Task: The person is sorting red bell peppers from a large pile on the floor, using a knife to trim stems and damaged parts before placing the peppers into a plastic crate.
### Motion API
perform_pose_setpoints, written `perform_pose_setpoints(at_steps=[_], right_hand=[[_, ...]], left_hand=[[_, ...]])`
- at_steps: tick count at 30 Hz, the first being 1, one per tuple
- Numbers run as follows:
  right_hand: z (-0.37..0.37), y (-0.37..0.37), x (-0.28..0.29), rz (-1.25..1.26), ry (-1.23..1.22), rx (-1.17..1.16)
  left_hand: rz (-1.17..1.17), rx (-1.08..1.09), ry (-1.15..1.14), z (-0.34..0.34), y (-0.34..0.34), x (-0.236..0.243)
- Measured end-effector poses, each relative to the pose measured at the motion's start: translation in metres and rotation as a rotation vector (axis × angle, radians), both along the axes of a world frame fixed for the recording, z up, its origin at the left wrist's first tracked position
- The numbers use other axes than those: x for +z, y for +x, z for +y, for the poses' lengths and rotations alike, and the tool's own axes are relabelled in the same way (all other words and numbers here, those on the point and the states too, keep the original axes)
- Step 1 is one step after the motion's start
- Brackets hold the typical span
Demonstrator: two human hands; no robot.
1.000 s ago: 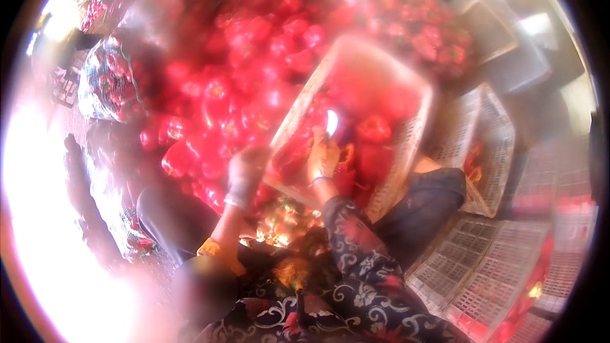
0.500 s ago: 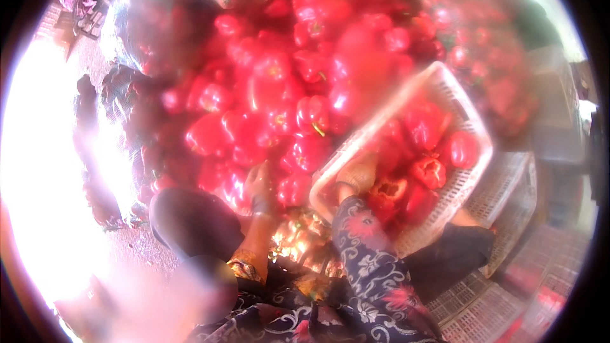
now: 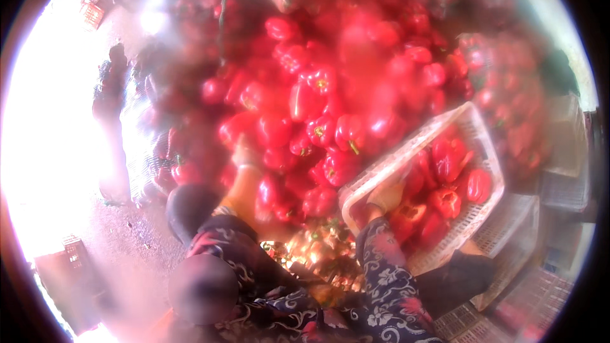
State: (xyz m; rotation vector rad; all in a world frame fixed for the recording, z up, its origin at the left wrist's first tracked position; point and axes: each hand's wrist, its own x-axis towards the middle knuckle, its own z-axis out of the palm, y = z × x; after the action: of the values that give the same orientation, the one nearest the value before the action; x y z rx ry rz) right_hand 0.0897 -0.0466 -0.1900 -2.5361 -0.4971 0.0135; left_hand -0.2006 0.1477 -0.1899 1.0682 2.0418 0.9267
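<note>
My left hand [image 3: 243, 152] reaches out over the heap of glossy red bell peppers [image 3: 321, 130] and touches a pepper at its near left side; its fingers are smeared and hard to make out. My right hand [image 3: 386, 194] is down inside the near end of a white slatted plastic crate [image 3: 488, 159], its fingers blurred and partly hidden. Several red peppers lie in the crate, including cored ones [image 3: 445, 202] beside that hand. Below the heap, between my legs, is a pale pile of pepper scraps [image 3: 305, 248].
Mesh sacks [image 3: 143, 133] stand along the left, beside glaring light. More bagged peppers [image 3: 502, 108] lie at the right. Empty-looking crates [image 3: 521, 222] and pale bins [image 3: 562, 136] are stacked on the right. My bent knees [image 3: 190, 206] flank the scrap pile.
The view has shifted, putting the crate lower and farther right. My left hand has reached forward into the heap. A white blade-like object by my right hand a second ago is out of sight.
</note>
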Motion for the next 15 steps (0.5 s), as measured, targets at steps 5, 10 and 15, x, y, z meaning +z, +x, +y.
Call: perform_pose_setpoints(at_steps=[5,10,15], right_hand=[[-0.004,0.008,0.001,-0.011,-0.001,-0.033],[-0.002,0.004,-0.002,0.008,-0.003,-0.021],[0.011,-0.002,-0.004,0.028,0.004,-0.008]], left_hand=[[0.927,-0.895,-0.357,0.052,0.026,0.099],[0.94,-0.722,-0.537,0.082,-0.005,0.056],[0.736,-0.216,-0.559,0.085,-0.03,-0.001]])
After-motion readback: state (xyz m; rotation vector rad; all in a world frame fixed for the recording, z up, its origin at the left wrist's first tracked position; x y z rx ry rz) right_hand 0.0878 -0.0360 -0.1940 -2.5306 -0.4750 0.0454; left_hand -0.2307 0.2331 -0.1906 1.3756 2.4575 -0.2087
